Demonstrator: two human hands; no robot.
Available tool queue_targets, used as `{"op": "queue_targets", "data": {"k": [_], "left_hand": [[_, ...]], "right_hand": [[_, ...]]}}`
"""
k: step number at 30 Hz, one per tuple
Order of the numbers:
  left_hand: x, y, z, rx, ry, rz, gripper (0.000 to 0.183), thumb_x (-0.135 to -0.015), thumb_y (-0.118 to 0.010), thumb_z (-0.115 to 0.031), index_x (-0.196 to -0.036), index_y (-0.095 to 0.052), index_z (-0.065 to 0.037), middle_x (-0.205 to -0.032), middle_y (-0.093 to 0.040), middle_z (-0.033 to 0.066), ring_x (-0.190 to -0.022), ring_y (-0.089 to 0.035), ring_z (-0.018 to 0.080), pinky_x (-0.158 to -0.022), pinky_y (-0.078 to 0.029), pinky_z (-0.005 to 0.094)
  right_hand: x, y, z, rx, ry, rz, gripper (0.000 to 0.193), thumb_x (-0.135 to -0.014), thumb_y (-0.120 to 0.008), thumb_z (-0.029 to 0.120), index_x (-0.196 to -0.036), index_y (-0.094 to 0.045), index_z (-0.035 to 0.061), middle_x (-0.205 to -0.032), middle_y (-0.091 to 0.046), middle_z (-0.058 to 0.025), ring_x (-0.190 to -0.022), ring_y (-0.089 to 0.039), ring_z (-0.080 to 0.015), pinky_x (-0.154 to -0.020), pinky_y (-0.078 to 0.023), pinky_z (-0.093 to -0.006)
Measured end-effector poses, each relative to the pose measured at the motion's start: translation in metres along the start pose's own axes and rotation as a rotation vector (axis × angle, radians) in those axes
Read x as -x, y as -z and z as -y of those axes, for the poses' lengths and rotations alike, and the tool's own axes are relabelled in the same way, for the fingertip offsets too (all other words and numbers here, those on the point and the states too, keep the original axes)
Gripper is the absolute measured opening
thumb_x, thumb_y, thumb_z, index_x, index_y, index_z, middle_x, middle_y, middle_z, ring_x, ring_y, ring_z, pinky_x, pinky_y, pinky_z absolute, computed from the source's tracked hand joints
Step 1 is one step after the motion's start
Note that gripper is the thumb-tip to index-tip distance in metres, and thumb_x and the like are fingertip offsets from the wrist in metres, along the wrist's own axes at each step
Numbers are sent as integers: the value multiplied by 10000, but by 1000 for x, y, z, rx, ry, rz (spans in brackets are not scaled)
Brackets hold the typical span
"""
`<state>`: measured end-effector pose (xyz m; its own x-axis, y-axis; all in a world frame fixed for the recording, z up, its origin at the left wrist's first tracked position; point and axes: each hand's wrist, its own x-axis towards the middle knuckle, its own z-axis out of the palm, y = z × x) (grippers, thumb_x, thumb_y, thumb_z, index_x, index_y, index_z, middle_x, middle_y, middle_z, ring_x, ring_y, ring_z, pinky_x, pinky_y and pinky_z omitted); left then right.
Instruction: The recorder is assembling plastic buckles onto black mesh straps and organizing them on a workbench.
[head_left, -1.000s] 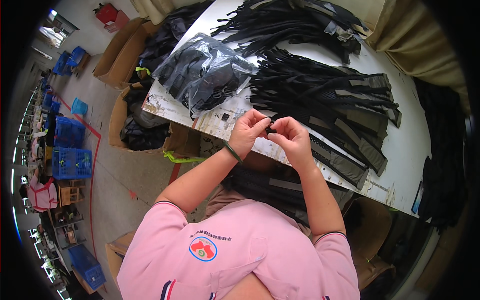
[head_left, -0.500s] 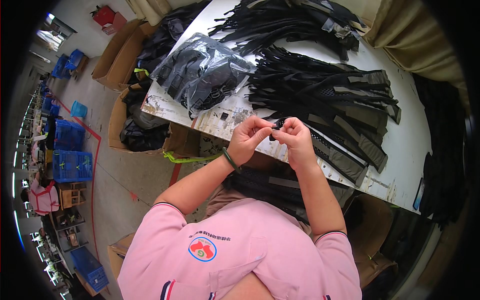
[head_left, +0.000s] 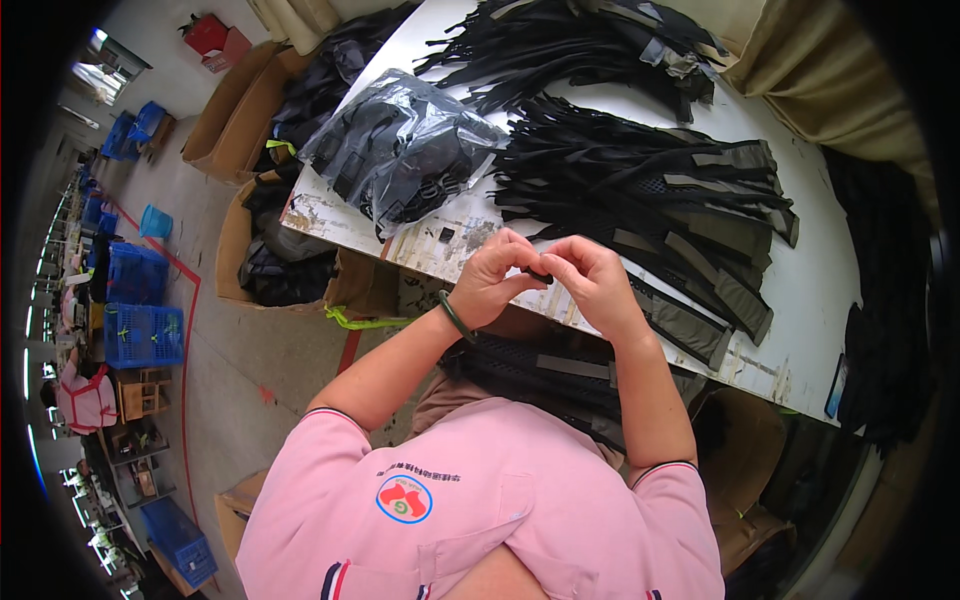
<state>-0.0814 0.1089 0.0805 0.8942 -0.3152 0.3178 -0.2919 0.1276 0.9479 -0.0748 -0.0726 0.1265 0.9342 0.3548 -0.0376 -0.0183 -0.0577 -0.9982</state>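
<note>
Over the near edge of the white table, my left hand and my right hand meet fingertip to fingertip. Between them is a small black piece, mostly covered by the fingers, so its exact kind does not show. Both hands are closed in a pinch on it. Just beyond them lies a pile of black straps with grey-green end panels and mesh parts. A clear plastic bag full of black items rests to the left of the pile. More black strap material hangs or lies across my lap below the hands.
The worn white table carries another bundle of black straps at the far side. Cardboard boxes holding dark goods stand at its left. Blue crates and a person in pink are farther left. Curtains hang at right.
The black piece has sunk slightly between my fingers and shows less at the top. My right hand has turned, its fingers now curled more over the piece.
</note>
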Motion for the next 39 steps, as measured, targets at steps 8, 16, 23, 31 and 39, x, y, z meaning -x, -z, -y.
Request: {"op": "queue_targets", "data": {"k": [8, 16, 23, 31, 39], "left_hand": [[34, -6, -21, 526, 495, 92, 270, -834, -641, 20, -1045, -506, -80, -941, -527, 12, -696, -569, 87, -617, -467, 211], [105, 52, -26, -549, 639, 155, 464, -757, -773, -241, -1128, -536, -92, -1009, -500, 53, -639, -474, 132, -603, -440, 271], [4, 35, -42, -1099, -204, -62, 498, -756, -746, -239, -1192, -535, -120, -1222, -470, 137, -1045, -511, 323, -842, -455, 383], [-25, 31, -1, -658, 192, 355, 149, -815, -682, -110, -941, -660, -33, -734, -649, 59, -598, -614, 172, -581, -486, 290], [-6, 49, 9, 29, 759, 82, 87, -865, -639, -48, -931, -621, 6, -786, -659, 49, -615, -624, 91, -556, -494, 214]], "right_hand": [[3, 11, -13, -44, -193, 52, 135, -866, -644, 144, -886, -641, 11, -747, -599, -8, -657, -547, -106, -594, -434, -259], [-49, 80, -42, 1248, 324, -544, 170, -757, -725, 169, -904, -667, 106, -893, -579, -50, -888, -527, -233, -760, -400, -365], [-26, 48, -34, 446, 97, 22, 106, -812, -668, 50, -897, -610, 27, -776, -639, -75, -723, -594, -174, -676, -452, -290], [-6, 52, -60, 332, -123, 138, 103, -849, -634, 57, -924, -592, 1, -768, -634, -61, -703, -579, -139, -657, -461, -274], [-9, 4, -38, 614, 327, -3, 212, -737, -723, 123, -928, -647, 71, -939, -664, -86, -1045, -550, -263, -899, -411, -399]]}}
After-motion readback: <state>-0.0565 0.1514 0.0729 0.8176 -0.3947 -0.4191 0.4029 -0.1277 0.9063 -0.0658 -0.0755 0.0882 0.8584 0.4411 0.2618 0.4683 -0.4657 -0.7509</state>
